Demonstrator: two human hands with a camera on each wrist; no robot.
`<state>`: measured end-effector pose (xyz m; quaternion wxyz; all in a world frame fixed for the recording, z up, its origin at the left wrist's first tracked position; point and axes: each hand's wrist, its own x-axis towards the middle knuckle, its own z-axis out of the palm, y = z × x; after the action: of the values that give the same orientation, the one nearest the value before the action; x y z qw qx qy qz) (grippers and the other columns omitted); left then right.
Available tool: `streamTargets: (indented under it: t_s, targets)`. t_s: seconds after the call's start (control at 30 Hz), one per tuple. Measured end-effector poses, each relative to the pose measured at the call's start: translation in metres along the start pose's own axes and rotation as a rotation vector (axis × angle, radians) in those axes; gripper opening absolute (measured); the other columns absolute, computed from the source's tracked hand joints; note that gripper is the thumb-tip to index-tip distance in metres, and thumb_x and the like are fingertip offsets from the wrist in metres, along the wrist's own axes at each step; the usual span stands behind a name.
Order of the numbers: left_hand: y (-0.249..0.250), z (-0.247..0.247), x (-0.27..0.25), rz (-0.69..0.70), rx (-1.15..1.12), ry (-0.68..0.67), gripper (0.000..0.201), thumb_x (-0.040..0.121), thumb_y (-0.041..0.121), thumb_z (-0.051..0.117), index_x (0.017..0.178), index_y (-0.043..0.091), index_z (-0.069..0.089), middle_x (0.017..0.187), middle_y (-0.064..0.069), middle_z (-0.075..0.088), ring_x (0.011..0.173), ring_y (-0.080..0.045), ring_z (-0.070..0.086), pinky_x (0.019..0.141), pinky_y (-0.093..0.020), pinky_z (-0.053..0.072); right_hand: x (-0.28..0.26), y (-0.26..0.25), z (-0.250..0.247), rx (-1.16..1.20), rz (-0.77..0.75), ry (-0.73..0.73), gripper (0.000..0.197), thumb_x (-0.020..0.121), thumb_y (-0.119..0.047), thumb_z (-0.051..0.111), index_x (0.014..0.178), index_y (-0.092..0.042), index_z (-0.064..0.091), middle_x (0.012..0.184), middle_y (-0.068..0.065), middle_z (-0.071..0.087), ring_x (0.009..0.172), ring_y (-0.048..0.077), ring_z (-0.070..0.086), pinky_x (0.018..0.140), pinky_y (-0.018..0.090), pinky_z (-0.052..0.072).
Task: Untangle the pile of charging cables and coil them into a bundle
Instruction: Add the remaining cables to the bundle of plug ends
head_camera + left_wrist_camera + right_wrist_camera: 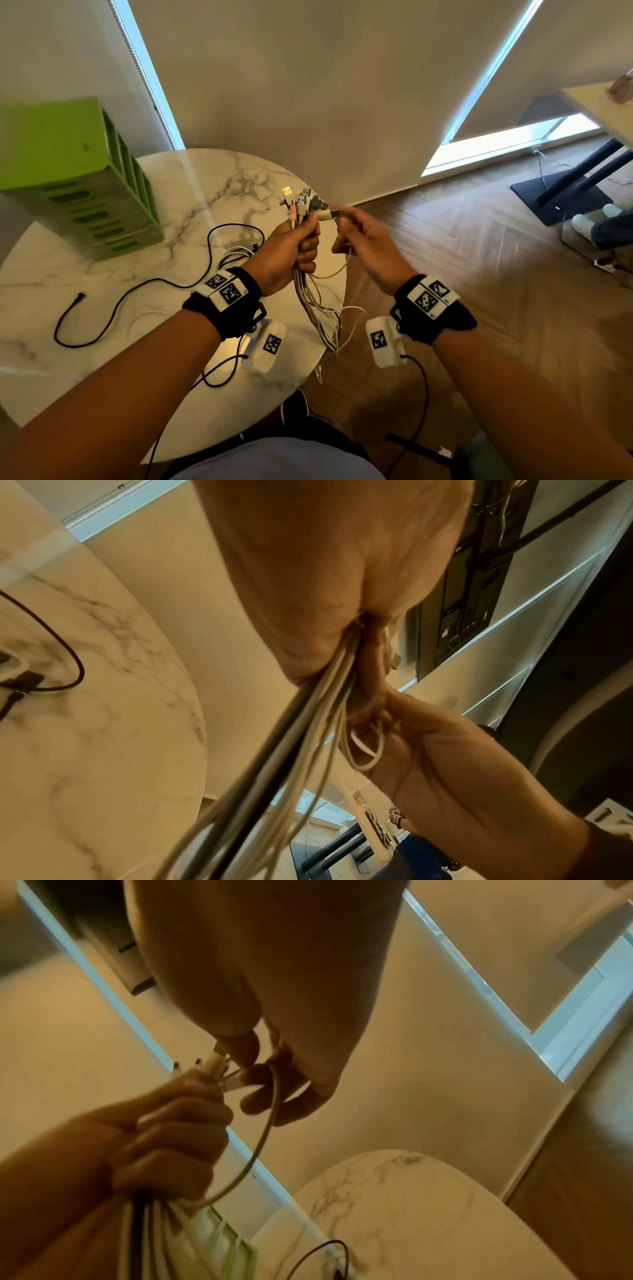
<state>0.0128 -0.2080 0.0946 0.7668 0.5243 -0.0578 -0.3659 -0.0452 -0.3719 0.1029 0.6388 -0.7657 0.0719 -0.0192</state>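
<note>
My left hand (297,245) grips a bundle of mostly white charging cables (317,305) above the table's right edge. Their plug ends (297,201) stick up out of the fist and the long ends hang down past the rim. My right hand (342,221) pinches the plug of one white cable (327,214) right beside the bundle's top; that cable loops down (265,1139) into the left fist (171,1137). From the left wrist, the cables (308,723) run out from under the palm. A black cable (113,308) lies loose on the marble table (144,192).
A green slotted organizer (75,181) stands at the table's back left. More white cable and a black plug (239,251) lie behind my left wrist. Wooden floor lies to the right, with a desk base (561,198) and another person's feet far right.
</note>
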Motion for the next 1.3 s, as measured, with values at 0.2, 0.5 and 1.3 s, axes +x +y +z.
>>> streamTargets:
  t_s: [0.2, 0.5, 1.3]
  targets:
    - [-0.003, 0.0, 0.006, 0.101, -0.049, 0.177, 0.032, 0.108, 0.037, 0.042, 0.085, 0.017, 0.049, 0.059, 0.003, 0.045, 0.05, -0.011, 0.041, 0.048, -0.023, 0.036, -0.004, -0.008, -0.017, -0.008, -0.022, -0.085, 0.028, 0.103, -0.01, 0.039, 0.094, -0.013, 0.066, 0.076, 0.012, 0.045, 0.068, 0.021, 0.042, 0.066, 0.022, 0.047]
    - [0.003, 0.003, 0.006, 0.165, -0.022, 0.162, 0.026, 0.109, 0.035, 0.04, 0.112, 0.013, 0.055, 0.058, 0.003, 0.047, 0.059, -0.016, 0.054, 0.061, -0.03, 0.05, -0.015, 0.008, -0.05, -0.732, 0.121, -0.5, 0.026, 0.091, -0.015, 0.066, 0.116, -0.02, 0.059, 0.081, 0.0, 0.066, 0.073, 0.01, 0.063, 0.077, 0.032, 0.055]
    - [0.041, 0.013, -0.022, 0.178, 0.364, -0.28, 0.046, 0.089, 0.02, 0.067, 0.118, -0.015, 0.055, 0.123, -0.013, 0.071, 0.107, -0.012, 0.069, 0.09, -0.023, 0.051, -0.039, -0.012, 0.042, 0.256, 0.127, -0.307, 0.005, 0.08, -0.008, 0.045, 0.077, -0.01, 0.042, 0.063, 0.008, 0.028, 0.052, 0.016, 0.027, 0.05, 0.029, 0.032]
